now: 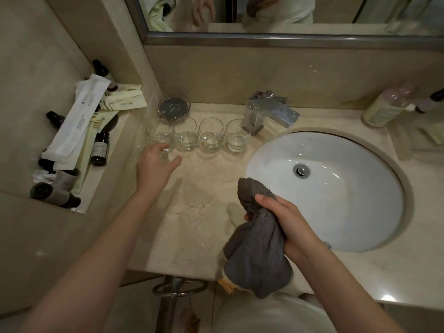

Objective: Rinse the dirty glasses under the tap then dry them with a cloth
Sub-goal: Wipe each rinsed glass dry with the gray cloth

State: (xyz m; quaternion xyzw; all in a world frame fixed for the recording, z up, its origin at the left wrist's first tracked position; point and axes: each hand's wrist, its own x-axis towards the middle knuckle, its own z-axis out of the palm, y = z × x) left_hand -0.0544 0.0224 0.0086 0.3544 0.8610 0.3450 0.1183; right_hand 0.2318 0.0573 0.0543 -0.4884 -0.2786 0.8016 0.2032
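At the far left, a recessed shelf (101,188) holds dark toiletry bottles (99,150) and white sachets (79,121). Beside it, on the marble counter (197,212), a row of four clear glasses stands against the back wall. The left hand (156,164) reaches to the leftmost glass (159,137); its fingers are curved around the near side of the glass's base, with the thumb stretched out to the right, though whether they actually press on it cannot be told. The other three glasses (211,137) stand just beside one another to the right, untouched. Behind the row sits a small glass dish (174,108) with a dark inside. Right of the glasses is the chrome tap (269,112), its spout over the white basin (336,200). The right hand (286,219) hovers at the basin's near-left rim, fingers clenched around a grey cloth (257,255), which bunches above the fist and hangs down past the counter edge. A pale bottle (384,106) lies at the far right.
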